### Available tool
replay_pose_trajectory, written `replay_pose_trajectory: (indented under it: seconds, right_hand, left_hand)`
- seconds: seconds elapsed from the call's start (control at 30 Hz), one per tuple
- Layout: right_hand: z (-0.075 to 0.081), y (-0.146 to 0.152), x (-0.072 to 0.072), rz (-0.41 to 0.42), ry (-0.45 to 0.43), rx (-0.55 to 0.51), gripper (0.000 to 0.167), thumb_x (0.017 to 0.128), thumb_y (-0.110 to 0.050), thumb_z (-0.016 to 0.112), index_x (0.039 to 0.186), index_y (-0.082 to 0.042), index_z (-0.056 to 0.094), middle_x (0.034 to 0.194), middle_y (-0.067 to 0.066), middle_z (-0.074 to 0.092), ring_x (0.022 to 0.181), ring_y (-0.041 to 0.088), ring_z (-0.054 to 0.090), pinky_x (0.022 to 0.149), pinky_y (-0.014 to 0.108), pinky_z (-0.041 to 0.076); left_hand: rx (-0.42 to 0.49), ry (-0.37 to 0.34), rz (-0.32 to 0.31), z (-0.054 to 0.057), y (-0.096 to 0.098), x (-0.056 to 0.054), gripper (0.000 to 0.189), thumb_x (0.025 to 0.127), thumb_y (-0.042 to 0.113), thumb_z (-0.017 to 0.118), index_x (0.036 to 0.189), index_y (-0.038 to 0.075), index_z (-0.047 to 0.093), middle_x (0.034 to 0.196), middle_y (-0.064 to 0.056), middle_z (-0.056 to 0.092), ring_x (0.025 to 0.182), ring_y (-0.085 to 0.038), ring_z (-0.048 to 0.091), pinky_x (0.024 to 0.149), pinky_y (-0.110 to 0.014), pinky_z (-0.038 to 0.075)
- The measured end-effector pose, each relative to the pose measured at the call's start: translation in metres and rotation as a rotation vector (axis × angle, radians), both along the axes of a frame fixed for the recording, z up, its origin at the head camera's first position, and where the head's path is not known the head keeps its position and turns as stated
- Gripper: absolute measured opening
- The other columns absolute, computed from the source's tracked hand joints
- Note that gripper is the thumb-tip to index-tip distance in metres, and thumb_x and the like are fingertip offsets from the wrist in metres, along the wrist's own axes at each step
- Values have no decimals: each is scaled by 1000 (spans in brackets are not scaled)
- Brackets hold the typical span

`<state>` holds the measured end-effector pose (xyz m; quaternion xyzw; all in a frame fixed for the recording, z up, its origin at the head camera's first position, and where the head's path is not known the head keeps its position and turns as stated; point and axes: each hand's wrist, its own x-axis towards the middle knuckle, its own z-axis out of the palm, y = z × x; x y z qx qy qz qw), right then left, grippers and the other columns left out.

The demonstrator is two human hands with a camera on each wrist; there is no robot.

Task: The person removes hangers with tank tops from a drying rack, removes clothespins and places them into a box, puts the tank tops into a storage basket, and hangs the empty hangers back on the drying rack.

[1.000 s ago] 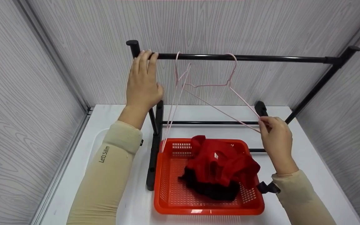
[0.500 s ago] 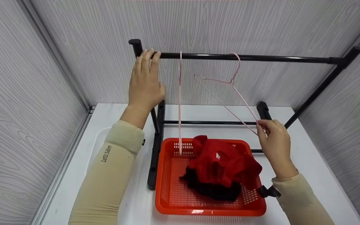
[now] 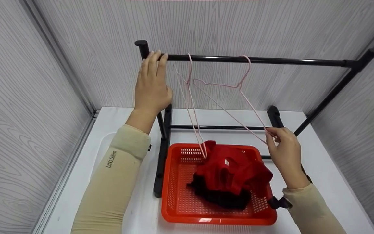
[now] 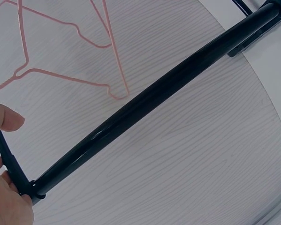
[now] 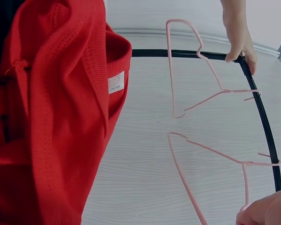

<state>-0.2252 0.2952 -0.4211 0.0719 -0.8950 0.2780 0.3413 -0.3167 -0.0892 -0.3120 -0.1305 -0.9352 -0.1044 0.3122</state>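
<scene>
My left hand (image 3: 151, 87) grips the left end of the black clothes rack's top bar (image 3: 297, 60), fingers laid over it. The left wrist view shows its thumb sticking out beside the corner of the rack's side post (image 4: 154, 91). With thumb and fingertips, my right hand (image 3: 284, 149) pinches the lower right corner of a pink wire hanger (image 3: 251, 107), whose hook is over the bar. A second pink hanger (image 3: 191, 97) hangs farther left, turned at an angle, touched by neither hand.
Below the bar stands a red plastic basket (image 3: 219, 220). It holds a crumpled red garment (image 3: 219, 169) with a white neck label (image 5: 116, 83), over a black cloth (image 3: 221, 198). Pale wood-grain walls (image 3: 109, 65) enclose the white table (image 3: 109, 113).
The left pink hanger has swung round on its hook, appearing edge-on half a second ago and angled now. My right hand has dropped slightly with its hanger. The left hand stays on the rack.
</scene>
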Motion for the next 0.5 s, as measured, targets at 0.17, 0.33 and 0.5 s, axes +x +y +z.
replay_pose_trajectory:
  seconds: [0.17,0.33,0.5]
  right_hand:
    - [-2,1,0,21,21,22,11,90,-4,72,101,0,74,86,14,66,74,27,55,66,37,40]
    - [-2,1,-1,24,26,16,11,90,-3,72,101,0,74,87,14,67,75,26,56,66,37,41]
    - [-4,1,0,31,14,9,12,90,-3,72,101,0,74,88,14,67,75,28,56,66,36,39]
  left_hand:
    - [0,-14,3,0,0,0,76,85,5,50,156,9,22,161,-14,20,152,-28,10,122,-33,2]
    - [-1,-9,4,1,-2,0,75,86,5,49,156,8,22,161,-14,20,152,-28,10,122,-33,2]
    - [-2,-4,7,-1,-1,0,74,87,6,49,156,8,22,161,-14,20,152,-28,10,122,-34,2]
